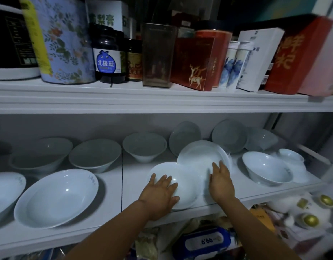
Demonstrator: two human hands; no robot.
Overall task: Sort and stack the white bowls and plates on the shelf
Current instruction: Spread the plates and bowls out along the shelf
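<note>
On the shelf (135, 166), two hands (160, 196) (221, 184) touch two plates (186, 192) (197, 154).

The white shelf (113, 203) runs across the middle of the frame. A row of bowls (95, 156) sits at its back. In front, a big bowl (56, 197) sits left, two plates (188, 184) middle, a small bowl (265, 169) right.

Two bare forearms, bare left hand (158, 196), bare right hand (221, 182); uncovered down to frame edge
</note>
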